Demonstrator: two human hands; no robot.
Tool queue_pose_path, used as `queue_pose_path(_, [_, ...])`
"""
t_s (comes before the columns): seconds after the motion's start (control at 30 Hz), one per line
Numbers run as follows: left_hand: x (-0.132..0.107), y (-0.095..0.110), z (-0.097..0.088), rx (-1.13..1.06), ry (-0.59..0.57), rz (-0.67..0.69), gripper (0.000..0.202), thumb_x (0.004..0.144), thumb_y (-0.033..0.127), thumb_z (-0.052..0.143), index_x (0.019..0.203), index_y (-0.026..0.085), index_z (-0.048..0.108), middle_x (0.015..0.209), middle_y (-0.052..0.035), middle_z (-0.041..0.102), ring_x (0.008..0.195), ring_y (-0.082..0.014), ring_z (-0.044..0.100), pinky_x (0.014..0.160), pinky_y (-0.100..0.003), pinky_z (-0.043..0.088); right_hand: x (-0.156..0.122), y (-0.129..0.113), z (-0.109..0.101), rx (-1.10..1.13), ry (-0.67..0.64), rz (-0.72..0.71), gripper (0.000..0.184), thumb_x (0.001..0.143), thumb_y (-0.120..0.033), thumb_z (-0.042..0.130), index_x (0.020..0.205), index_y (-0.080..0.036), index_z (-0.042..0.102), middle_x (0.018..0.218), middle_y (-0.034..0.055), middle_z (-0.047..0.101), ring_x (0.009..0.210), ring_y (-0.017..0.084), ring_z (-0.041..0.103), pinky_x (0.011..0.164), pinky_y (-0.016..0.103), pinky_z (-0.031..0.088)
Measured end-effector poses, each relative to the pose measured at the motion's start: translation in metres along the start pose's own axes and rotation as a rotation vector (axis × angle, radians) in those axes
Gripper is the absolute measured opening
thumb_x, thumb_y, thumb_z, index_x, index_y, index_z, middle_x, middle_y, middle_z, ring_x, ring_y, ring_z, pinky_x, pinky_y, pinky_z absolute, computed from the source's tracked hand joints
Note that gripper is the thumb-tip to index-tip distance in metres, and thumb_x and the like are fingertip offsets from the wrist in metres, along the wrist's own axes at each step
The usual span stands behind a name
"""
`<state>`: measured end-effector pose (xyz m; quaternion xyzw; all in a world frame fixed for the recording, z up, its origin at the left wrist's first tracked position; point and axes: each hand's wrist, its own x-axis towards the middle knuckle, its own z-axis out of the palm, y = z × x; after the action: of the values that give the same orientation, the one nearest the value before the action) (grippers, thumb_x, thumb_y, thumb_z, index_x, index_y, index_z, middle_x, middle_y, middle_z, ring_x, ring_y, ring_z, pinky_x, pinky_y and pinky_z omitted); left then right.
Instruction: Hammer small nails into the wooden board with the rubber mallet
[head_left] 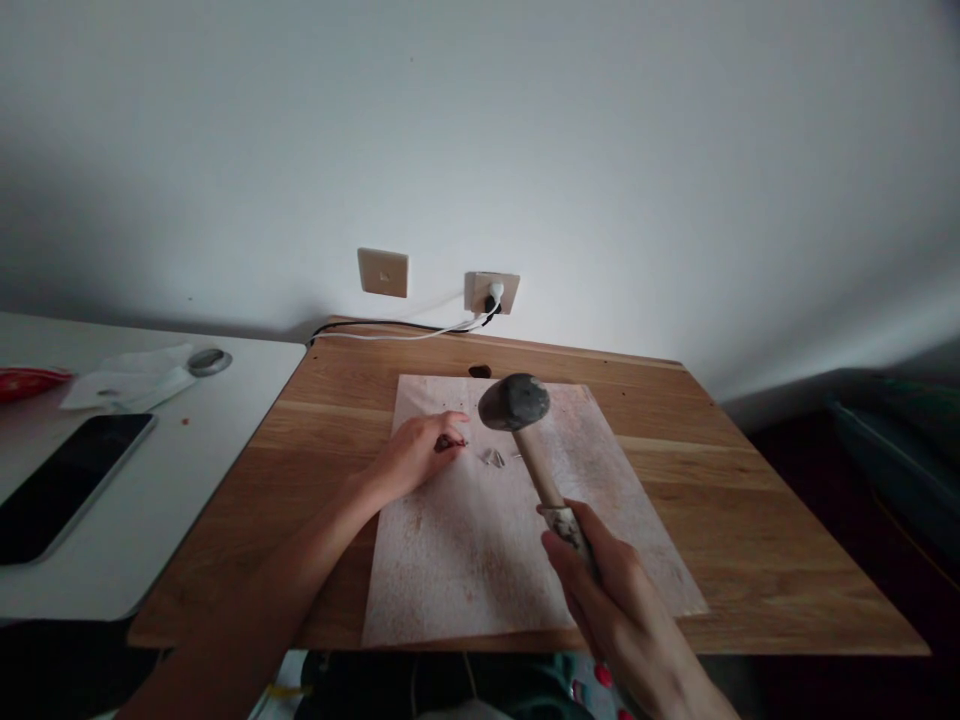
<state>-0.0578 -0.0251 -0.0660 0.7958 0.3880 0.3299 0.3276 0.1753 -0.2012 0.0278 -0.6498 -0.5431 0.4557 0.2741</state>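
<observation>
I am watching through the head camera as the right hand (600, 580) is gripping a mallet (534, 452) low on its handle. The fingers are wrapping fully round the shaft, and the thumb is lying along it. The mallet is hanging in the air over a pale sheet (465, 540), with its head tilting away from the person. That head is dark grey, rounded and scuffed with lighter patches. The handle is light wood, and I am seeing a patterned band just above the fist.

The left hand (412, 455) is resting on the sheet to the left of the mallet head. Its thumb and forefinger are pinching shut on a small dark piece (450, 441), and the other fingers are curling under. I cannot tell what the piece is. A few silvery bits (493, 458) are lying on the sheet between the left hand and the mallet handle.

The sheet is speckled with reddish marks and is covering the middle of a wooden table (750, 520). Cables (390, 332) are running from a wall socket (491, 292) along the table's far edge. On a white desk (187, 470) to the left, a dark phone (64, 485) is lying face up.
</observation>
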Motion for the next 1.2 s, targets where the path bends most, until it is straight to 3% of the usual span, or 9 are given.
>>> queue_pose_path(0.1, [0.001, 0.002, -0.002, 0.04, -0.032, -0.037, 0.041, 0.09, 0.015, 0.074, 0.13, 0.023, 0.07, 0.095, -0.0005, 0.084, 0.089, -0.0196, 0.079, 0.087, -0.031, 0.058, -0.01, -0.004, -0.002, 0.024, 0.056, -0.028, 0.06, 0.105, -0.07, 0.049, 0.138, -0.02, 0.054, 0.057, -0.0113, 0.036, 0.044, 0.012, 0.033, 0.04, 0.025, 0.025])
queue_pose_path(0.17, [0.002, 0.005, -0.003, 0.057, -0.039, -0.06, 0.042, 0.089, 0.014, 0.074, 0.13, 0.023, 0.071, 0.094, -0.0007, 0.084, 0.09, -0.0204, 0.079, 0.088, -0.031, 0.058, -0.01, 0.001, -0.001, -0.009, 0.087, -0.073, 0.06, 0.106, -0.068, 0.048, 0.141, -0.02, 0.054, 0.058, -0.0104, 0.037, 0.046, 0.013, 0.038, 0.042, 0.025, 0.03])
queue_pose_path(0.3, [0.001, 0.008, -0.003, 0.028, 0.001, -0.038, 0.046, 0.088, 0.01, 0.073, 0.132, 0.022, 0.071, 0.096, -0.002, 0.084, 0.089, -0.0202, 0.079, 0.084, -0.03, 0.059, 0.003, 0.023, 0.006, -0.161, 0.105, -0.179, 0.06, 0.104, -0.071, 0.049, 0.133, -0.021, 0.064, 0.077, 0.0033, 0.069, 0.07, 0.023, 0.067, 0.066, 0.033, 0.055])
queue_pose_path(0.4, [0.0, 0.006, 0.0, 0.007, 0.042, -0.022, 0.052, 0.085, 0.004, 0.072, 0.134, 0.02, 0.07, 0.094, -0.0028, 0.084, 0.085, -0.0194, 0.079, 0.082, -0.029, 0.06, 0.01, 0.029, 0.009, -0.204, 0.089, -0.166, 0.063, 0.102, -0.076, 0.046, 0.126, -0.021, 0.068, 0.09, 0.0092, 0.078, 0.086, 0.029, 0.074, 0.076, 0.037, 0.059])
queue_pose_path(0.6, [-0.001, 0.001, 0.0, -0.006, 0.033, -0.011, 0.054, 0.087, 0.009, 0.075, 0.139, 0.023, 0.067, 0.094, -0.001, 0.083, 0.089, -0.0185, 0.078, 0.088, -0.032, 0.061, -0.003, 0.005, -0.001, -0.091, 0.171, -0.139, 0.05, 0.106, -0.065, 0.049, 0.125, -0.021, 0.062, 0.068, -0.002, 0.058, 0.057, 0.017, 0.053, 0.051, 0.027, 0.042])
queue_pose_path(0.7, [-0.001, 0.002, -0.001, -0.052, 0.032, -0.018, 0.053, 0.086, 0.006, 0.073, 0.137, 0.023, 0.067, 0.097, -0.0017, 0.083, 0.086, -0.0172, 0.078, 0.084, -0.03, 0.061, -0.005, 0.006, -0.004, -0.023, 0.123, -0.054, 0.051, 0.106, -0.067, 0.049, 0.122, -0.02, 0.06, 0.063, -0.0072, 0.043, 0.05, 0.014, 0.039, 0.042, 0.025, 0.028])
queue_pose_path(0.77, [-0.001, 0.003, -0.002, -0.091, 0.019, -0.016, 0.052, 0.087, 0.006, 0.071, 0.137, 0.021, 0.067, 0.097, -0.0027, 0.083, 0.086, -0.0171, 0.078, 0.083, -0.029, 0.061, -0.006, 0.011, -0.005, 0.003, 0.114, -0.01, 0.053, 0.104, -0.069, 0.049, 0.122, -0.02, 0.059, 0.062, -0.0091, 0.037, 0.049, 0.013, 0.035, 0.041, 0.024, 0.027])
queue_pose_path(1.0, [0.0, 0.01, -0.009, -0.078, 0.019, 0.009, 0.048, 0.084, 0.005, 0.067, 0.13, 0.022, 0.069, 0.098, -0.0018, 0.08, 0.082, -0.0148, 0.072, 0.08, -0.028, 0.057, -0.011, 0.022, -0.006, 0.029, 0.125, 0.008, 0.056, 0.102, -0.072, 0.048, 0.118, -0.021, 0.062, 0.061, -0.0089, 0.038, 0.048, 0.013, 0.034, 0.04, 0.023, 0.028])
queue_pose_path(1.2, [0.0, 0.014, -0.014, -0.068, 0.015, 0.062, 0.034, 0.08, 0.002, 0.066, 0.108, 0.018, 0.074, 0.099, -0.003, 0.075, 0.082, -0.0136, 0.068, 0.076, -0.026, 0.054, -0.01, 0.027, -0.005, 0.055, 0.045, 0.029, 0.053, 0.105, -0.068, 0.047, 0.124, -0.02, 0.057, 0.054, -0.011, 0.039, 0.042, 0.011, 0.033, 0.038, 0.023, 0.025])
